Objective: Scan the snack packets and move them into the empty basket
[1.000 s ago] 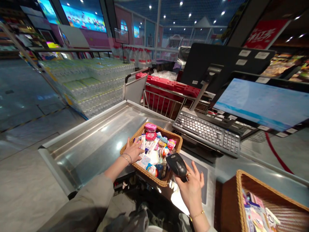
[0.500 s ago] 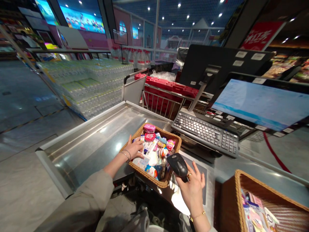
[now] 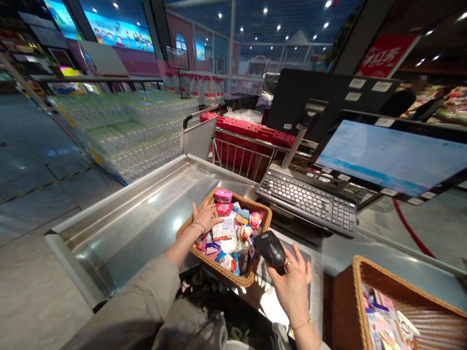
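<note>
My right hand (image 3: 294,282) is wrapped round a black barcode scanner (image 3: 269,247), its head toward the wicker basket (image 3: 251,282) in front of me. My left hand (image 3: 206,218) reaches over the basket's left rim and pinches a small white-and-red box (image 3: 223,228) with a barcode label facing up. Around it lie packaged sweets: a pink tin (image 3: 223,195), a round red pack (image 3: 224,209), a pink-wrapped egg (image 3: 256,219) and a blue-and-white wrapped egg (image 3: 226,261). My left fingertips are partly hidden behind the box.
A second wicker basket (image 3: 355,296) with several packs stands at the lower right. Behind the first lies a keyboard (image 3: 306,199), with a lit monitor (image 3: 390,158) beyond it. The metal counter (image 3: 138,233) has a raised edge on the left. A shopping cart (image 3: 241,155) stands behind.
My left hand has taken hold of the white-and-red box, which now shows its label above the other sweets. The scanner stays in my right hand, nearly unmoved. The view has shifted slightly.
</note>
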A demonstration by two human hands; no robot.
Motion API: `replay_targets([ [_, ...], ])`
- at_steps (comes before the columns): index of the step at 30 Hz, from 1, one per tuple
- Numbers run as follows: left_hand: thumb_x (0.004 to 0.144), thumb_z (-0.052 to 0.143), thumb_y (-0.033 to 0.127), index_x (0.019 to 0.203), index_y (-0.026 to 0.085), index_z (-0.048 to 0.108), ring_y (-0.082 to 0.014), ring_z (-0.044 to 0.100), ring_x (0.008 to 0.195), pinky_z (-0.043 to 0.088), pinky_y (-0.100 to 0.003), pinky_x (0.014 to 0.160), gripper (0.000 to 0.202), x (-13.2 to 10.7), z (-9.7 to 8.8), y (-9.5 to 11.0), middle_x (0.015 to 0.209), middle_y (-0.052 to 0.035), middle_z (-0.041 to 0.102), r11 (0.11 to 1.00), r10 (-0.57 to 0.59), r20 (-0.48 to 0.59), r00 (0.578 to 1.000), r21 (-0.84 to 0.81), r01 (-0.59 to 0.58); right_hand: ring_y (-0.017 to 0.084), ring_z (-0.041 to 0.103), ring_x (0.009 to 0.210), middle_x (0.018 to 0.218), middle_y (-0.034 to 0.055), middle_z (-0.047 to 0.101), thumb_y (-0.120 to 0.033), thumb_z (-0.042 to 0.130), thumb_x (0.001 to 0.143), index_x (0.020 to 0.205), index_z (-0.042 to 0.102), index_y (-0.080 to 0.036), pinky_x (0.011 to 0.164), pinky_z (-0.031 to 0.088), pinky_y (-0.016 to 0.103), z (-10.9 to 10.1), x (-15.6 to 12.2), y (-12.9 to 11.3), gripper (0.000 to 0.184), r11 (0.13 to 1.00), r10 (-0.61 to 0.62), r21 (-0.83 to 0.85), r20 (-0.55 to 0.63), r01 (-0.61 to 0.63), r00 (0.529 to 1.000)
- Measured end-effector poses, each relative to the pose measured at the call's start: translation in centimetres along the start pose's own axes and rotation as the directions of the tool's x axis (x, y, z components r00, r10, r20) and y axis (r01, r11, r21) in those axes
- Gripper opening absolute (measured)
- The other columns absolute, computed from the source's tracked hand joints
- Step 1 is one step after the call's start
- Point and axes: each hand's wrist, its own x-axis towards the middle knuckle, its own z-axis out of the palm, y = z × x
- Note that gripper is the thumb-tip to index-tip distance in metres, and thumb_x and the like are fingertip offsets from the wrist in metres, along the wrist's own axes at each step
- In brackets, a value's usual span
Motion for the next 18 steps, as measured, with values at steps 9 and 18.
replay_targets([
  [9, 0.088, 0.053, 0.051, 0.086, 0.024, 0.067, -0.0366, 0.023, 0.144, -0.009, -0.076, 0.105, 0.031, 0.1, 1.2, 0.3, 0.145, -0.0077, 0.049, 0.995, -0.039, -0.053, 0.998, 0.085, 0.043, 0.032, 0.039, 0.134, 0.121, 0.0045, 0.067, -0.043, 0.059, 0.076, 0.085, 0.072, -0.024, 0.112, 0.009, 0.058, 0.1, 0.2, 0.1, 0.025, 1.0, -0.007, 0.006, -0.004, 0.007, 1.0],
  [18, 0.058, 0.066, 0.077, 0.143, 0.022, 0.043, -0.0453, -0.007, 0.145, -0.018, -0.072, 0.105, 0.104, -3.2, 2.0, 0.4, 0.161, -0.0135, 0.014, 0.946, 0.098, 0.019, 0.995, 0.31, -0.099, 0.033, 0.039, 0.133, 0.12, 0.0059, 0.067, -0.045, 0.058, 0.077, 0.088, 0.072, -0.024, 0.112, 0.009, 0.059, 0.2, 0.1, 0.2, 0.027, 1.0, -0.006, 0.01, -0.009, 0.006, 1.0],
])
